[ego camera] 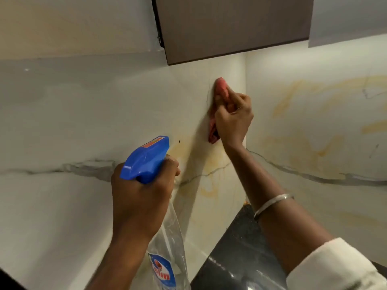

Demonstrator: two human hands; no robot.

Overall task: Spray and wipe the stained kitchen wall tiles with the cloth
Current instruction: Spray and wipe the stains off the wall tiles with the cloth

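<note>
Cloth: the red cloth [222, 86] is bunched up and pressed flat on the wall tiles [104, 114], high up, just beside the inner corner of the two walls and just below the dark cabinet [230, 28]. It sits well above the back corner of the counter [236, 254].
Right hand: the right hand [232, 120] has its fingers curled round the wad, pinning it to the tile. Bunching it likely gives a firmer pad to rub with.
Left hand: the left hand [140, 197] is wrapped tight round the neck of the spray bottle [146, 160], held clear of the wall with the nozzle aimed at it, probably ready for another squirt. I cannot tell whether the trigger is being squeezed.
Stains: yellow stains [209, 189] streak the tile below the cloth, and more mark the right-hand wall, so I would say much wiping remains.
Wrist: a silver bangle [272, 203] sits on the right forearm.
</note>
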